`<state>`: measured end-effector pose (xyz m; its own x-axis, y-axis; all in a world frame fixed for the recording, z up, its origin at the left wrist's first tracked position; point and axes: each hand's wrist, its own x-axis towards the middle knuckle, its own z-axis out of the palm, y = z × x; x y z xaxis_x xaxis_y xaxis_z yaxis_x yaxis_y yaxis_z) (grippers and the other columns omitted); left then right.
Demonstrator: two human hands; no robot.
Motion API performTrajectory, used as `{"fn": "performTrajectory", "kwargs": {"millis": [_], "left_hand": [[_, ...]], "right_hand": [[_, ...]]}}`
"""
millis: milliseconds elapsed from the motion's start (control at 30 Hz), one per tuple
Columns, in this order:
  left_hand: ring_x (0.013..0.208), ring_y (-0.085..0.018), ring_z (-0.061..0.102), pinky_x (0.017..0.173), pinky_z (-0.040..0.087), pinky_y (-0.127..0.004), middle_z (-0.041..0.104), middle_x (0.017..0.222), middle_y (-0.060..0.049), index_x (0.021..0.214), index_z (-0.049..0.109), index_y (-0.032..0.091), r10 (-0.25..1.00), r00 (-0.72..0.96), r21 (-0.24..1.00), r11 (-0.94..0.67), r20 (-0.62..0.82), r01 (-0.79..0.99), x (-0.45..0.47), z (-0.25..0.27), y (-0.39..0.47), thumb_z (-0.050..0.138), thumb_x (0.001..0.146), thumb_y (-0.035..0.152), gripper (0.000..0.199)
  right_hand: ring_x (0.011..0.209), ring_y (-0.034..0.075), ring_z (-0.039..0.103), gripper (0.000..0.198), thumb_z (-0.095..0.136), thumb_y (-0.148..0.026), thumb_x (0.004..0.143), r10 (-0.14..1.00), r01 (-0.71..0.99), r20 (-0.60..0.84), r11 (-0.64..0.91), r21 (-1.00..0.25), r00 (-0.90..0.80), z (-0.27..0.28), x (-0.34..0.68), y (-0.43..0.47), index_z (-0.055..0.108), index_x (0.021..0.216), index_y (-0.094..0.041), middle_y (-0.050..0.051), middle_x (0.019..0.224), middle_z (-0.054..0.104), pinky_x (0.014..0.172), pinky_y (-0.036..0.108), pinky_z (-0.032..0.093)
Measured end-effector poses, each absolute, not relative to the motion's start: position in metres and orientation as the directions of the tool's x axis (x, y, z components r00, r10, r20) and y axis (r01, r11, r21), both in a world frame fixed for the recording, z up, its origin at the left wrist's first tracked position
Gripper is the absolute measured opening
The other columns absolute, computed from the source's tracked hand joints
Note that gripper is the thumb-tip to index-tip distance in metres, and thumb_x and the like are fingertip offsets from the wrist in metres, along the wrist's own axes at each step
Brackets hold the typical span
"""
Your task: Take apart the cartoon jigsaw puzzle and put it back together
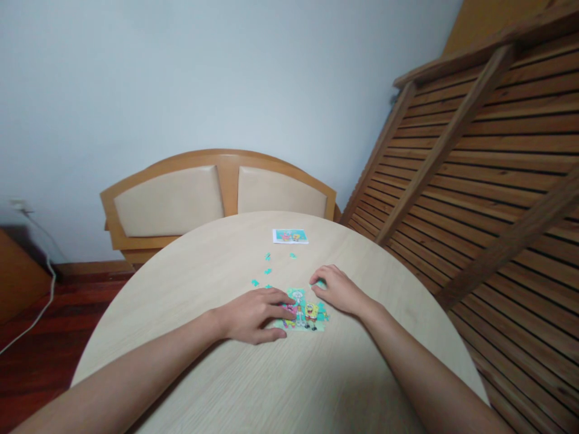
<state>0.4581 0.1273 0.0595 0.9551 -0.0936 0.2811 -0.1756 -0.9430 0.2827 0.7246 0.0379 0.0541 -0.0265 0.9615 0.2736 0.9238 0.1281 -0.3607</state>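
A partly joined jigsaw puzzle [311,313] with cartoon figures on a teal background lies on the round table. My left hand [257,313] rests over its left side, fingers spread and flat, hiding part of the picture. Just above the puzzle's upper right corner is my right hand [337,289], its thumb and fingers curled round a small teal puzzle piece [321,283]. Most of that piece is covered by the fingers. Several loose teal pieces [268,271] are scattered beyond my left hand, one of them partly behind it.
A picture card [290,236] with a similar cartoon scene lies toward the far side of the pale wooden table [203,259]. Behind the table stands a padded headboard [172,205] against the wall. A slatted wooden frame [474,157] leans at the right.
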Motion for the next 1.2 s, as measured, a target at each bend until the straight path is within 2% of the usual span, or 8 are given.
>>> {"fn": "performTrajectory", "kwargs": {"millis": [167,400,533,700,933,1200], "left_hand": [[0.124,-0.028,0.056,0.108,0.044,-0.043,0.06,0.135,-0.011,0.131,0.061,0.026,-0.097,0.957,0.283,-0.943,0.275,-0.177,0.458,0.062,0.127,0.06,0.093,0.037,0.04],[0.123,-0.028,0.056,0.108,0.043,-0.041,0.06,0.134,-0.01,0.131,0.061,0.025,-0.094,0.962,0.28,-0.945,0.255,-0.167,0.457,0.062,0.127,0.061,0.093,0.038,0.04],[0.122,-0.028,0.057,0.107,0.043,-0.041,0.061,0.133,-0.01,0.13,0.061,0.026,-0.105,0.957,0.286,-0.94,0.269,-0.184,0.457,0.062,0.127,0.061,0.092,0.037,0.04],[0.122,-0.028,0.057,0.108,0.044,-0.04,0.061,0.133,-0.01,0.13,0.062,0.026,-0.103,0.958,0.284,-0.942,0.268,-0.181,0.457,0.062,0.127,0.061,0.092,0.036,0.039],[0.122,-0.028,0.057,0.107,0.044,-0.041,0.061,0.134,-0.01,0.13,0.061,0.027,-0.103,0.955,0.287,-0.94,0.277,-0.184,0.457,0.062,0.127,0.062,0.092,0.037,0.04],[0.122,-0.028,0.057,0.107,0.044,-0.041,0.061,0.133,-0.01,0.129,0.062,0.027,-0.103,0.957,0.285,-0.941,0.271,-0.182,0.457,0.063,0.127,0.062,0.091,0.036,0.039]], "right_hand": [[0.102,0.024,0.058,0.013,0.066,-0.015,0.077,0.976,0.923,0.214,0.111,-0.368,-0.032,0.06,0.721,0.032,0.068,0.089,-0.019,0.006,0.098,0.068,0.093,0.038,0.041],[0.092,0.021,0.064,0.015,0.064,-0.019,0.084,0.973,0.885,0.212,0.173,-0.432,-0.087,0.063,0.722,0.03,0.073,0.096,-0.021,0.003,0.092,0.073,0.089,0.035,0.042],[0.087,0.021,0.067,0.016,0.061,-0.026,0.089,0.972,0.82,0.218,0.191,-0.54,-0.082,0.063,0.72,0.031,0.076,0.094,-0.02,0.005,0.091,0.076,0.082,0.032,0.047],[0.083,0.02,0.069,0.016,0.064,-0.028,0.086,0.979,0.748,0.204,0.12,-0.652,0.021,0.057,0.714,0.035,0.074,0.09,-0.017,0.006,0.089,0.076,0.076,0.03,0.049],[0.076,0.018,0.069,0.013,0.065,-0.025,0.082,0.982,0.731,0.16,0.039,-0.681,0.097,0.053,0.708,0.038,0.074,0.088,-0.016,0.005,0.084,0.076,0.069,0.027,0.05],[0.076,0.019,0.071,0.013,0.065,-0.023,0.08,0.978,0.779,0.141,-0.031,-0.626,0.152,0.053,0.705,0.038,0.075,0.085,-0.017,0.005,0.083,0.077,0.07,0.027,0.05]]}}
